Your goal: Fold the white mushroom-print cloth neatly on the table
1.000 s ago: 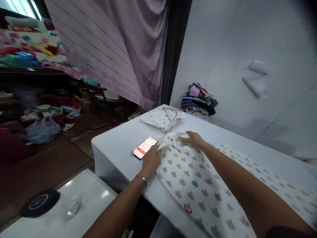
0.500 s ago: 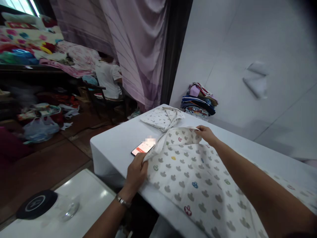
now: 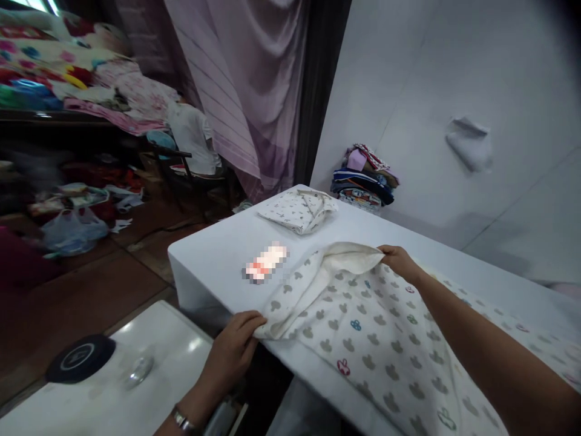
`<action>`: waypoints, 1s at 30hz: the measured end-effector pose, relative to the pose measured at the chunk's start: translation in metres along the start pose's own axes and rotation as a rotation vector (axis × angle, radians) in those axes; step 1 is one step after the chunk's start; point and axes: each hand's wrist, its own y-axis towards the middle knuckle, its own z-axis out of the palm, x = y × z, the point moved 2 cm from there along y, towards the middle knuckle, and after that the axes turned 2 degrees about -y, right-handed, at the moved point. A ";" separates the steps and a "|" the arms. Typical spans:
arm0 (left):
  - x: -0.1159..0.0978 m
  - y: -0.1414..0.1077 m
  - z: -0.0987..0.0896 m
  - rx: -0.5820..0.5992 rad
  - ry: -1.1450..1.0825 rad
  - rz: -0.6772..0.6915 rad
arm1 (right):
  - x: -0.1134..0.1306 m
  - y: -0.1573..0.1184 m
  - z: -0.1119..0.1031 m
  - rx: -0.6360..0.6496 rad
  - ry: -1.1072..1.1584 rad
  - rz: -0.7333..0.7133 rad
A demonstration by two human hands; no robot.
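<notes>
A white cloth (image 3: pixel 370 339) printed with grey and coloured rabbit-like shapes lies over the front of the white table and hangs past its near edge. My left hand (image 3: pixel 238 339) pinches the cloth's left corner just off the table edge. At the far edge, my right hand (image 3: pixel 399 261) grips the cloth between thumb and fingers. Between the hands the far border is raised and curled, so its plain inner side shows. Beyond my left hand a lit phone (image 3: pixel 267 263), partly blurred out, rests on the table.
A folded patterned cloth (image 3: pixel 297 211) lies at the table's far corner. Stacked clothes (image 3: pixel 363 181) stand against the wall. Lower left is a white side table (image 3: pixel 167 345) with a dark round object (image 3: pixel 80 358) and a clear glass item (image 3: pixel 140 370). A person (image 3: pixel 193 136) sits beyond the curtain (image 3: pixel 254 91).
My left hand has moved down and left, away from the phone, with the cloth corner. My right hand has shifted right and slightly nearer. The cloth's far border is spread wider and folded over.
</notes>
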 end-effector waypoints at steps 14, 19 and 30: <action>-0.042 0.043 -0.012 0.156 0.104 -0.139 | -0.031 -0.024 -0.012 -0.090 0.036 0.073; -0.056 0.065 0.014 0.112 0.184 -0.111 | -0.030 -0.025 -0.001 -0.037 0.101 0.036; -0.047 0.080 0.030 0.343 0.378 -0.246 | -0.033 -0.035 0.007 -0.074 0.198 0.027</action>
